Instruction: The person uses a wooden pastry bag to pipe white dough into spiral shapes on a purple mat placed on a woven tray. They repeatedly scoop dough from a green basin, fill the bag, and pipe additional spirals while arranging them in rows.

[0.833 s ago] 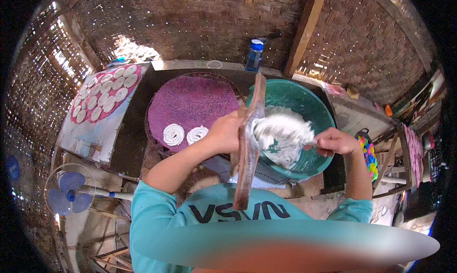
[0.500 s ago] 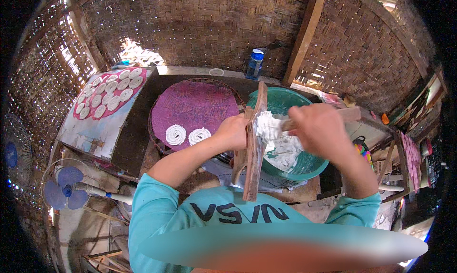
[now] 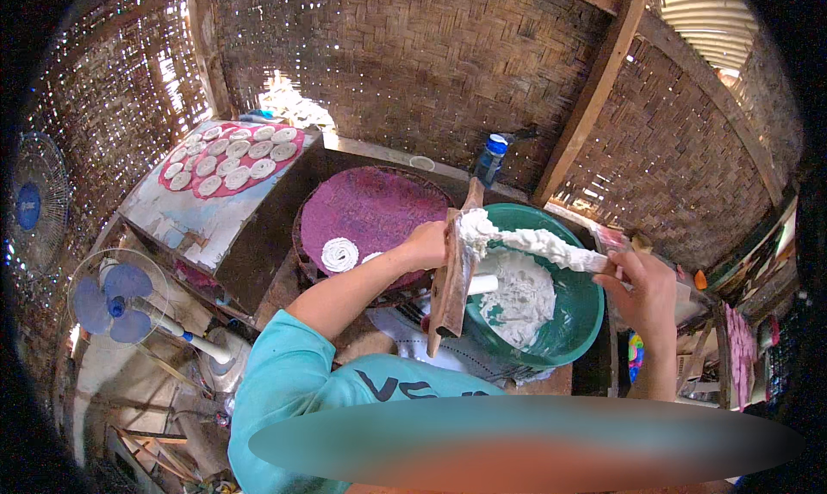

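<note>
My left hand (image 3: 428,246) is closed round the edge of a wooden press frame (image 3: 450,292), which is held tilted over the left side of a green basin (image 3: 593,335). White dough (image 3: 475,227) is heaped at the frame's upper part. My right hand (image 3: 642,285) grips the end of a wooden stick (image 3: 551,242) thickly coated in dough, its far end meeting that heap. More dough (image 3: 521,300) lies in the basin. A short white tube (image 3: 484,284) juts from the frame. Left of it, a purple round mat (image 3: 370,192) bears a white dough coil (image 3: 339,254); a second is mostly behind my forearm.
At the left, several pale coils lie on a pink sheet on a sloped board (image 3: 168,201). A blue bottle (image 3: 491,160) stands by the woven wall (image 3: 405,72). Two fans are at the left, one with blue blades (image 3: 116,300). Wooden posts rise behind the basin.
My right hand has moved right, drawing the dough-coated stick out from the frame across the basin. The whole view has shifted, and my left hand stays on the frame.
</note>
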Action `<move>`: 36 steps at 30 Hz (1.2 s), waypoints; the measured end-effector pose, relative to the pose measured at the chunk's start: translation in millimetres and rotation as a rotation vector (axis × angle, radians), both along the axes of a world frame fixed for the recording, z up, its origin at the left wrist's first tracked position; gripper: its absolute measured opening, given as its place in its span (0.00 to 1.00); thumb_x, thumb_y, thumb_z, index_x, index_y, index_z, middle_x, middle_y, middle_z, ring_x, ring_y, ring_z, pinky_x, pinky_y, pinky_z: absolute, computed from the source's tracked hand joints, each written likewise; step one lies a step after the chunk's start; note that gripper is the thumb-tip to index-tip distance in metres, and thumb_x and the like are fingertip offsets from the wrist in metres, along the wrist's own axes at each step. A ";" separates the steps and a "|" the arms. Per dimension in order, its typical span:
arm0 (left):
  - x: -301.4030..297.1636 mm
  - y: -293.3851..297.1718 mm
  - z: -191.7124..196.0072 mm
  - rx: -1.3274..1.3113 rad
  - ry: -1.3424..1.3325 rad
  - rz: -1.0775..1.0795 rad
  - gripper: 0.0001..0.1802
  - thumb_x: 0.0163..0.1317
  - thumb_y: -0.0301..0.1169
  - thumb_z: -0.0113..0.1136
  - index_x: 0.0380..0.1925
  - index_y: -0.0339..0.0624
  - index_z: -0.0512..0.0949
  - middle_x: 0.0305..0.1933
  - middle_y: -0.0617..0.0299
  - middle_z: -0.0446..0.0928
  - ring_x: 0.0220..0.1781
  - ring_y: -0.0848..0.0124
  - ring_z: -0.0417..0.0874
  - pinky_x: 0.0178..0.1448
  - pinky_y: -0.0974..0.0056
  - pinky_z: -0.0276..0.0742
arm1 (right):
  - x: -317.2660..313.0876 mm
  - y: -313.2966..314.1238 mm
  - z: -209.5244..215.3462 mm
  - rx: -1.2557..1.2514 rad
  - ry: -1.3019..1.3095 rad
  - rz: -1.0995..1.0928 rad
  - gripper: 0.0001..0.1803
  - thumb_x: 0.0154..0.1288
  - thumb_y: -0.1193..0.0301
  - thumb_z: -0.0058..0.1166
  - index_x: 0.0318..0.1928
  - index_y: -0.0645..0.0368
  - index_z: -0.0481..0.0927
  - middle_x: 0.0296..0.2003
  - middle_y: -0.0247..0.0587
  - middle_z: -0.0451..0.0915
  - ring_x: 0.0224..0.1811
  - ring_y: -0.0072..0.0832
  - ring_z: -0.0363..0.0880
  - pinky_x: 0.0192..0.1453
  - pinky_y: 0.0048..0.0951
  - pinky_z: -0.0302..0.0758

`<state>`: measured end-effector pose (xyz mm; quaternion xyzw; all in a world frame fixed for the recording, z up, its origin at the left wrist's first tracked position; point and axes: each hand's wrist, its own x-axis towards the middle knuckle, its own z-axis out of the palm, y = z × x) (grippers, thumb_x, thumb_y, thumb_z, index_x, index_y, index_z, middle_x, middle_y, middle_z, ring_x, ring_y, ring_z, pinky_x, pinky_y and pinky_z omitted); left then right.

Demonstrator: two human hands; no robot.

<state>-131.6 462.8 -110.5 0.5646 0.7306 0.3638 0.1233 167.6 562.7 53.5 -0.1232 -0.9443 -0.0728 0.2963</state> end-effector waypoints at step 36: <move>9.6 68.2 -48.6 0.350 -0.026 0.003 0.24 0.42 0.42 0.65 0.39 0.43 0.76 0.39 0.45 0.78 0.44 0.50 0.78 0.47 0.54 0.74 | -59.5 -0.8 -133.8 -0.475 0.628 -0.041 0.07 0.53 0.74 0.63 0.33 0.61 0.79 0.18 0.29 0.72 0.22 0.11 0.66 0.25 0.16 0.63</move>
